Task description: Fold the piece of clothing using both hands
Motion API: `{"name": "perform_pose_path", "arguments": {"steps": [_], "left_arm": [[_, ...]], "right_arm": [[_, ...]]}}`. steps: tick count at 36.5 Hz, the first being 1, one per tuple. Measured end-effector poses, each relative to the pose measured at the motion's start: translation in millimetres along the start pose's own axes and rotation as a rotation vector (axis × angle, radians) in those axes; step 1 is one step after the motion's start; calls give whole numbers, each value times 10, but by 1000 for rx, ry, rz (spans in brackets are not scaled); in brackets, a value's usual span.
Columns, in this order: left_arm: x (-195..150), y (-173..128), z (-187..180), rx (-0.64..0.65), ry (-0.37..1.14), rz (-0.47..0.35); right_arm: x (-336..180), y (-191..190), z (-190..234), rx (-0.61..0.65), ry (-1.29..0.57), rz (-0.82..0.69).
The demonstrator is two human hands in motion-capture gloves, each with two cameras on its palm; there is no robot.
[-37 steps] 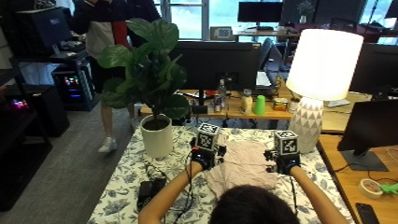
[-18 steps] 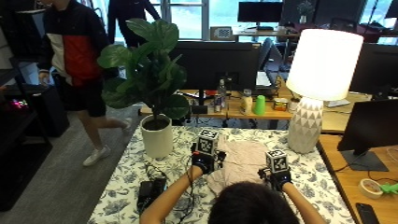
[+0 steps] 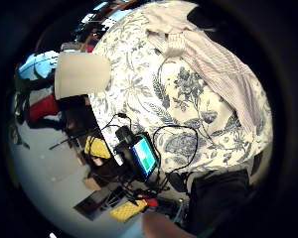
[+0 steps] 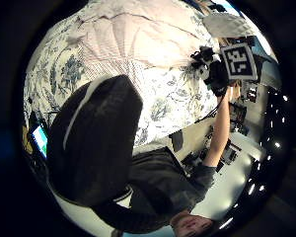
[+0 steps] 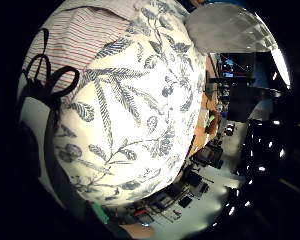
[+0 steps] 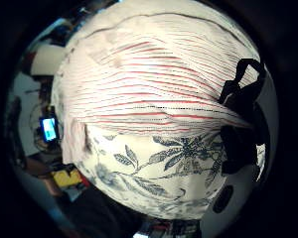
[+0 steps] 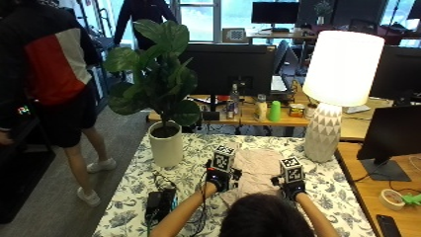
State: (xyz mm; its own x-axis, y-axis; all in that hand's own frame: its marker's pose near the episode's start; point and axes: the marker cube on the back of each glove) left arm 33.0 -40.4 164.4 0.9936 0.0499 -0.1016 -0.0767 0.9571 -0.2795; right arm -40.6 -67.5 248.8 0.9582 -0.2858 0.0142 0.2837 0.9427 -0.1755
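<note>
Nearest to me, my left hand (image 7: 218, 179) and right hand (image 7: 293, 187) sit low at the near corners of a pale striped garment (image 7: 253, 168), which lies flat on the flower-print tabletop (image 7: 188, 150) between them. I cannot tell whether my fingers are spread, pressed together or pinching the cloth; my head hides the near hem. Just left of my left forearm lies a small dark device (image 7: 160, 202) with cables. Farther off stand a potted plant (image 7: 164, 84) to the left and a white lamp (image 7: 332, 94) to the right. To fold well, I judge both hands should take matching corners and carry them evenly so the edges meet square. Compared with a second ago, both hands have drawn back toward me, from mid-garment to its near edge.
</note>
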Motion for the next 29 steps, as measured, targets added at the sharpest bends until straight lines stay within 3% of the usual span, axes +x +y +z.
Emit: {"name": "perform_pose_path", "arguments": {"steps": [3, 10, 15, 17, 21, 26, 29], "left_arm": [[61, -52, 124, -33, 4, 38], [280, -58, 521, -142, 6, 69], [432, 215, 684, -218, -77, -78], [459, 225, 733, -238, -82, -91], [440, 88, 750, -167, -70, -92], [306, -251, 658, 86, -140, -124], [277, -357, 638, 118, -140, -123]], "right_arm": [[184, 13, -26, -88, 135, 225], [130, -103, -54, -217, 74, 190], [140, -72, -57, -298, 62, 226], [146, -99, -62, -272, 64, 212], [143, -114, -58, -252, 43, 193], [147, -113, -46, -249, 15, 178], [156, -109, -38, -238, 13, 192]]}}
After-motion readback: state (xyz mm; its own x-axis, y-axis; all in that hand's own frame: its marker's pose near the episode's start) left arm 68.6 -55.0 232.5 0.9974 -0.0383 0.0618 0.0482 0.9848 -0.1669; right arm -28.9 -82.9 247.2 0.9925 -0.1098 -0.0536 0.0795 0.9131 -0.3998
